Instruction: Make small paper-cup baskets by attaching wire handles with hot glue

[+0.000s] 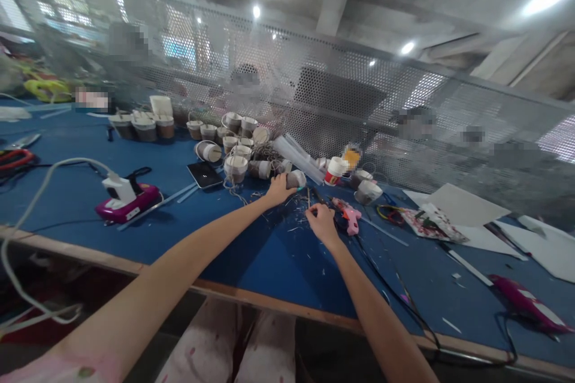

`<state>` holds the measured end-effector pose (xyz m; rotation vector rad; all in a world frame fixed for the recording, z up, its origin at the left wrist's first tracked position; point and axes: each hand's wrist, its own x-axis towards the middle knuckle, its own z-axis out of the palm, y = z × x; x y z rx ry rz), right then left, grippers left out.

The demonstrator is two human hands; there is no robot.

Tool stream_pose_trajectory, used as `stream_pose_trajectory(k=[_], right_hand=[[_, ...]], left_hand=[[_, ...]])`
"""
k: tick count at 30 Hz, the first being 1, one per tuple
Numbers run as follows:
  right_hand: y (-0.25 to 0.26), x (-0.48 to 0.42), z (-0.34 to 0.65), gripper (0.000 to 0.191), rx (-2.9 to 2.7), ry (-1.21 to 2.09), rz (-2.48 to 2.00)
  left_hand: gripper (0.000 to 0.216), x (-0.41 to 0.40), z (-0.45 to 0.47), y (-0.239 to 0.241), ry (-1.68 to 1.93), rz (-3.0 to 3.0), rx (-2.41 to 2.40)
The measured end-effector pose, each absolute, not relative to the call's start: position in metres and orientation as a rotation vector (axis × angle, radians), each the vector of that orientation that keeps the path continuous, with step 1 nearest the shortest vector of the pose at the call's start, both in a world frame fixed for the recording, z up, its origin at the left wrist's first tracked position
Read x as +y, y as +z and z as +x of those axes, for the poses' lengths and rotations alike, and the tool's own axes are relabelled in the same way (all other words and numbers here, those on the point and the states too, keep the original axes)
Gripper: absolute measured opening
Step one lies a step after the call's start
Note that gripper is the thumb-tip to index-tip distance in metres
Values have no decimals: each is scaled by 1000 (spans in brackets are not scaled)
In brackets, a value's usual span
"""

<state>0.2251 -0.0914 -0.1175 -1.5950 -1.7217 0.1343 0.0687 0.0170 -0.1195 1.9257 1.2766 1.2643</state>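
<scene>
My left hand (278,190) is wrapped round a small white-and-brown bucket (295,179) that lies tilted on its side. Just to the right, my right hand (321,221) is closed in a pinch on a thin piece of cord (308,196), which rises from the fingertips near the bucket's rim. A pink glue gun (353,219) lies right beside my right hand. Behind my left hand stand and lie several more small buckets (236,167), some with cord handles. Bits of thread and scraps are strewn on the blue table (274,251) between my hands.
Clear plastic sticks (299,158) and a white-and-red jar (335,171) stand behind my hands. To the left are a phone (204,174) and a purple power strip (130,203) with cables. Paper sheets (469,203) and a second purple power strip (530,304) lie right. A perforated metal screen (341,90) closes the back.
</scene>
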Motion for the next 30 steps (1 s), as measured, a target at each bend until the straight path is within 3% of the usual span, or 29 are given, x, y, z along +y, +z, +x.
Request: stream_pose_trajectory(k=[7, 13, 16, 19, 24, 30], right_hand=[[-119, -89, 225, 27, -1782, 103, -1613], [-123, -89, 227, 34, -1771, 83, -1598], [-121, -90, 226, 31, -1753, 38, -1566], [-118, -93, 222, 26, -1724, -60, -1520], [-107, -104, 212, 19, -1710, -120, -1407], [-84, -108, 196, 13, -1809, 97, -1171]], left_hand=[[66, 6, 76, -104, 1244, 2035, 1392], [40, -13, 26, -68, 1534, 2258, 1373], [53, -12, -18, -62, 1792, 2055, 1681], [68, -6, -54, -72, 1725, 1823, 2024], [66, 3, -83, -96, 1396, 1826, 1850], [73, -8, -83, -85, 1732, 1999, 1370]])
